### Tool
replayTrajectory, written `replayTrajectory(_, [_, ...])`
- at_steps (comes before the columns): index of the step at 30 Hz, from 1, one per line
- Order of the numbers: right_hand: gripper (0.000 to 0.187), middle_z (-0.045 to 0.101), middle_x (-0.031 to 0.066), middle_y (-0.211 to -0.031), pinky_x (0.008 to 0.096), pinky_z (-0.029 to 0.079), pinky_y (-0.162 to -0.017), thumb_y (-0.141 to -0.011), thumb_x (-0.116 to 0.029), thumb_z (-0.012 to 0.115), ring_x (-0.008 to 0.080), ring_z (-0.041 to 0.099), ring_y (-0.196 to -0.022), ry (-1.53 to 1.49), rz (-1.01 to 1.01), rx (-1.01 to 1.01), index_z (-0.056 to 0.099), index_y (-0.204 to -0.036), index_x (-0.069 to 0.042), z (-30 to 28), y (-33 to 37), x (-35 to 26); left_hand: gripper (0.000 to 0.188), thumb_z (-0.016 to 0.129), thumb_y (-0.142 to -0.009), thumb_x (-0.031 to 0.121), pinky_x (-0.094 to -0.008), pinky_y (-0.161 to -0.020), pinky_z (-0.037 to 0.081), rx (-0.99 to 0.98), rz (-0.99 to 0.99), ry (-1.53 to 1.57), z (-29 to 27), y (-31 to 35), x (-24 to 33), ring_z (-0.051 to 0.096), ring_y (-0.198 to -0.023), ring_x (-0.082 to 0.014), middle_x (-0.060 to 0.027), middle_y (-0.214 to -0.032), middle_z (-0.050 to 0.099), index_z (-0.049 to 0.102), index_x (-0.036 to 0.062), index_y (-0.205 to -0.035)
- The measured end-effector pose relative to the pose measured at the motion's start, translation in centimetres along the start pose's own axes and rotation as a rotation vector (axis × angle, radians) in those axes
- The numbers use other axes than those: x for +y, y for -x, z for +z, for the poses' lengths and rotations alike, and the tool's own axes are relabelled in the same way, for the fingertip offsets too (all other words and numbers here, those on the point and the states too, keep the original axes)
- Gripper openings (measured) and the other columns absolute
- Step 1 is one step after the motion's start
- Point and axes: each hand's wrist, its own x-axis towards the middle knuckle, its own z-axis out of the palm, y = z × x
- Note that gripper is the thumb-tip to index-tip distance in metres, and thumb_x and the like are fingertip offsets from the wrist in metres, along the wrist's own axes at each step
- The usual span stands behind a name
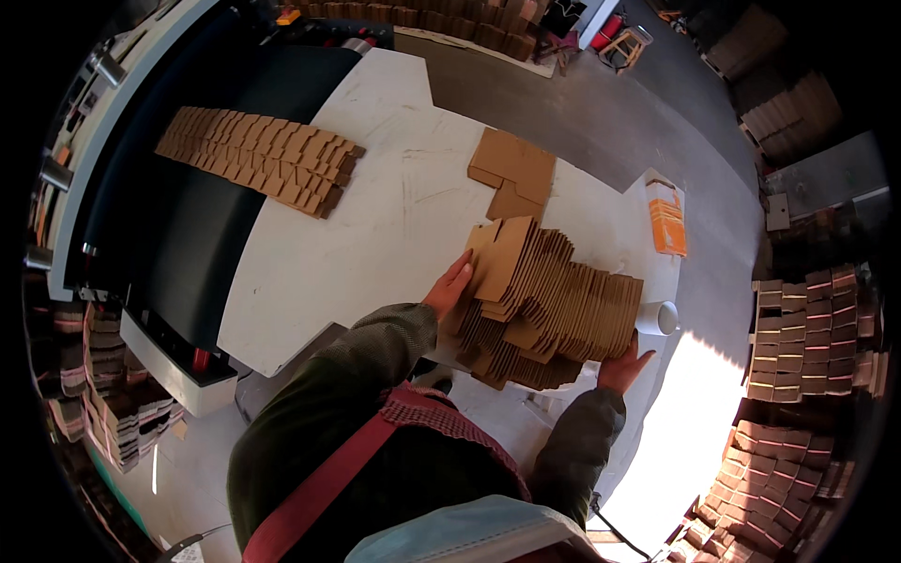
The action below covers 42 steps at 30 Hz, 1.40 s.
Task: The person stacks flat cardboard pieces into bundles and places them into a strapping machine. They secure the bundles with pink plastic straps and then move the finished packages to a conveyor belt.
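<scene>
Clasping a thick stack of brown corrugated cardboard blanks (pixel 587 305) from its two ends, the person's bare hands sit at the near edge of a white tabletop (pixel 375 159). The left hand (pixel 450 286) lies along the left end of the stack, fingers extended and close together against the board; the right hand (pixel 622 369) cups the lower right end, one digit sticking out to the side, its remaining fingers largely hidden. Whether the stack is lifted or partly resting on the tabletop cannot be told. Its blanks stand on edge in tight, uneven layers, fanning out toward the right. Just beyond it lie flat cardboard pieces (pixel 516 164), and near the right hand stands a white mug (pixel 660 318), with an orange-and-white packet (pixel 667 225) farther up the same side. Across to the left, an overlapping row of cardboard blanks (pixel 263 159) lies partly on a dark conveyor belt (pixel 202 249) and partly on the tabletop. Bundled cardboard stacks (pixel 802 328) line the right side of the room, and a wooden stool (pixel 627 47) stands on the grey floor (pixel 563 103) at the far end. Dark sleeves cover both forearms, above a red checked apron (pixel 441 418).
</scene>
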Motion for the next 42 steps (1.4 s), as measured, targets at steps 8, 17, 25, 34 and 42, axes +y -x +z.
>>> replayTrajectory(8, [0.072,0.024,0.0113,-0.150,0.0355,0.010,-0.113,-0.097,-0.056,0.018,0.0238,0.018,-0.139,0.249,0.073,-0.402,0.022,-0.145,-0.002,6.2,0.5,3.6,0.058,0.028,-0.100,0.043,-0.0320,-0.109,0.021,-0.018,0.028,-0.055,-1.8,-1.2,0.8,0.028,-0.134,-0.0205,-0.0099,-0.145,0.032,0.026,0.0041,-0.144])
replayTrajectory(17, [0.050,0.040,0.0249,-0.134,0.0399,0.034,-0.103,-0.097,-0.018,0.038,0.0375,0.041,-0.122,1.082,-0.066,-0.231,0.025,-0.140,0.003,-9.2,-3.2,13.1,0.055,0.029,-0.101,0.037,-0.0357,-0.108,0.027,-0.081,-0.145,-0.136,-2.3,0.6,-3.9,0.031,-0.133,-0.0242,-0.0121,-0.145,0.031,0.024,0.0035,-0.144])
replayTrajectory(25, [0.050,0.045,0.0143,-0.133,0.0351,0.043,-0.097,-0.101,-0.036,0.032,0.0210,0.047,-0.119,0.670,0.106,-0.540,0.030,-0.139,-0.003,6.5,-5.2,1.6,0.055,0.039,-0.098,0.038,-0.0373,-0.104,0.037,-0.093,-0.194,0.172,-5.0,0.4,8.5,0.043,-0.125,-0.0281,-0.0182,-0.138,0.040,0.033,0.0029,-0.139])
replayTrajectory(34, [0.070,0.052,0.0160,-0.125,0.0369,0.037,-0.100,-0.094,-0.050,0.042,0.0242,0.047,-0.121,0.946,0.323,-0.761,0.018,-0.146,-0.010,13.7,1.0,1.7,0.077,0.023,-0.091,0.065,-0.0381,-0.100,0.041,-0.283,-0.591,0.014,-8.8,3.5,14.1,0.043,-0.126,-0.0253,-0.0168,-0.136,0.043,0.030,0.0082,-0.142])
replayTrajectory(42, [0.064,0.053,0.0102,-0.127,0.0312,0.041,-0.097,-0.095,-0.053,0.040,0.0160,0.054,-0.112,0.701,0.687,-0.416,0.044,-0.133,-0.001,12.5,4.0,5.5,0.070,0.028,-0.094,0.059,-0.0376,-0.105,0.034,-0.278,-0.769,-0.067,-11.9,5.8,13.3,0.044,-0.123,-0.0221,-0.0129,-0.137,0.044,0.034,0.0063,-0.141])
